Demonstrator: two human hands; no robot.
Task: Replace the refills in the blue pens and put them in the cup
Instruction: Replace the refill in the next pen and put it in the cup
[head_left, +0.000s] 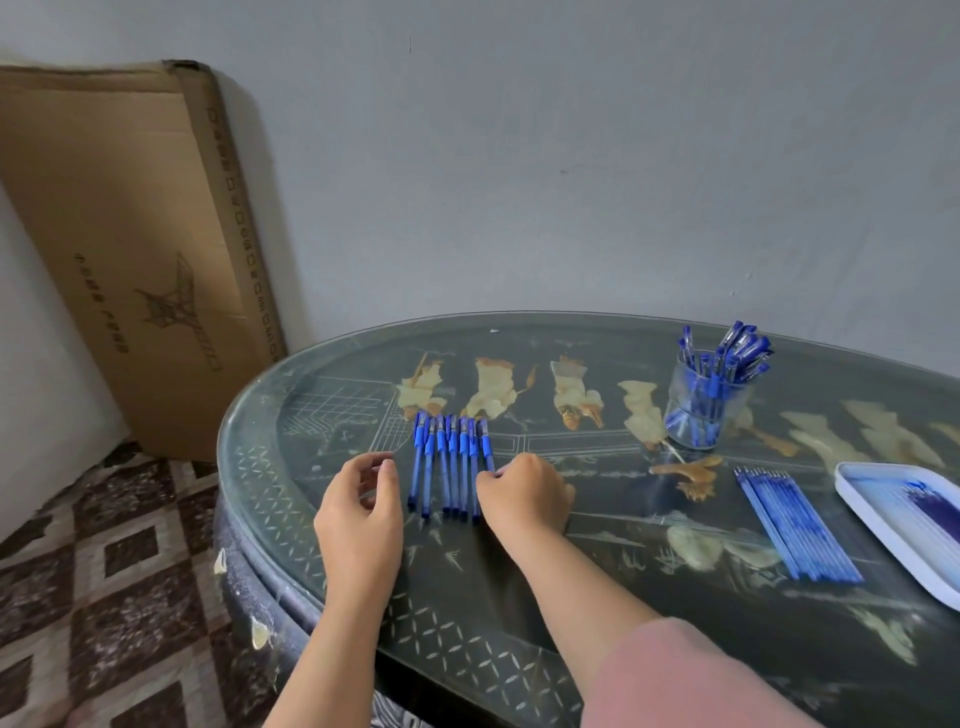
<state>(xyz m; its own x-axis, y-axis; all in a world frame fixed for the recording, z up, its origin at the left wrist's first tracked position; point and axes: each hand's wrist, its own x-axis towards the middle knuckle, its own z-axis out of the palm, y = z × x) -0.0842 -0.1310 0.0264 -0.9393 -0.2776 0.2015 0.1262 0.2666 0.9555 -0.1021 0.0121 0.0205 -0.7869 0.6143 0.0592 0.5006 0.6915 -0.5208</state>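
Head view showed a row of blue pens (451, 467) lying side by side, capped, on the glass-topped table (519, 597), between the two hands. The right hand (524, 493) had its curled fingertips on the barrel of the rightmost pen (486, 447), apparently pinching it, though the thumb was hidden. The left hand (363, 514) hung just left of the row, fingers loosely curled round nothing. Such pens looked light, stiff and smooth, likely to roll or skid on glass, so a pinch at mid-barrel or the rubber grip seemed safest. The thin refills (795, 525), laid out further right, looked easier to bend. Behind them stood the clear cup (698, 410), already holding several pens, and a white tray (847, 478) sat at the right edge.
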